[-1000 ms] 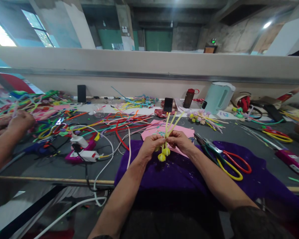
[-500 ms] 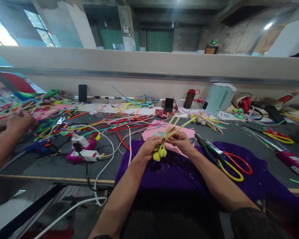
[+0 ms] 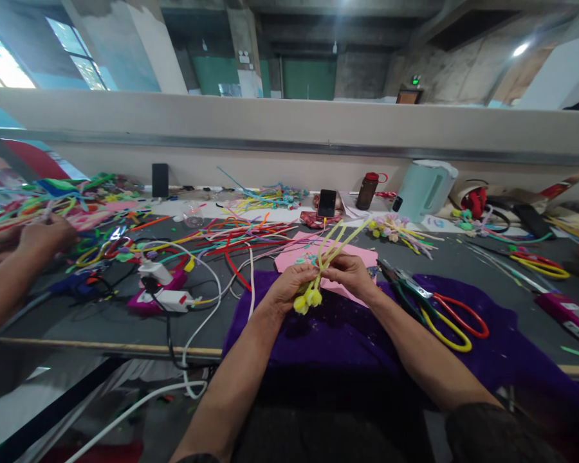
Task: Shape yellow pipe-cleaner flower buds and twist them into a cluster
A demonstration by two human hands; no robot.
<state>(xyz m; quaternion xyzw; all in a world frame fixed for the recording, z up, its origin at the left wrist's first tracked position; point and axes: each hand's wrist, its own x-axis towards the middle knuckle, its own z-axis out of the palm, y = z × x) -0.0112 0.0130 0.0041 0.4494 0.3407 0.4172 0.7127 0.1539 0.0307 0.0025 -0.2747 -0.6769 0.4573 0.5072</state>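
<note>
Between my hands is a small bunch of yellow pipe-cleaner flowers (image 3: 312, 297), heads hanging down toward me and fuzzy stems pointing up and away. My left hand (image 3: 292, 284) is closed around the stems just above the flower heads. Fingers of my right hand (image 3: 350, 275) pinch the same stems from the other side, close to the left fingertips. Exactly which stem each finger grips is hidden. Beneath the hands lie a pink sheet (image 3: 361, 257) and a purple cloth (image 3: 289, 341).
Large scissors (image 3: 431, 299) with red and yellow handles lie on the cloth at right. Loose pipe cleaners (image 3: 241, 235) spread behind. A power strip (image 3: 171, 301) with cables sits left. A kettle (image 3: 424, 190) and bottle (image 3: 367, 191) stand at the back. A co-worker's hand (image 3: 45, 238) is far left.
The flower heads have shifted slightly left, and the right-leaning stem now stands steeper, nearer the others. Both my hands stay closed on the bunch. The co-worker's hand at left moved a little right.
</note>
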